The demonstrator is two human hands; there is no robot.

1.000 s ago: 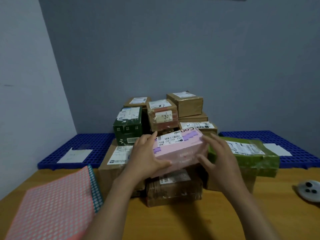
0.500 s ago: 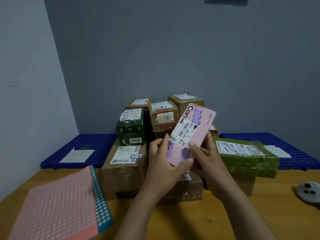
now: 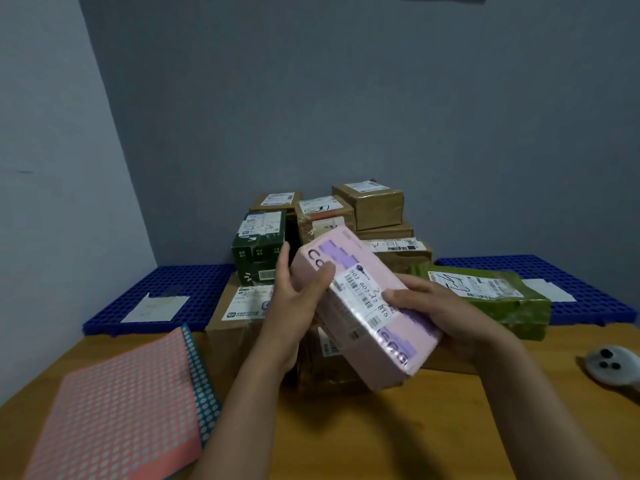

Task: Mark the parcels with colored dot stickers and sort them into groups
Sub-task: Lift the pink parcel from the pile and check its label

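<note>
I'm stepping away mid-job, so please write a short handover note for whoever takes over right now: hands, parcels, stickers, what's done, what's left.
Hands: left hand and right hand both grip the pink parcel, tilted above the table, label up.
Things: other parcels sit in the pile at the back; sticker sheets lie front left; blue pallets flank the pile.
Done: no dot visible on any parcel.
Left: stick a dot on the pink parcel, group it, then the rest.

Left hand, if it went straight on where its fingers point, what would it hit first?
Likely the dark green box, just beyond the left hand holding the pink box; depth is unclear.
</note>
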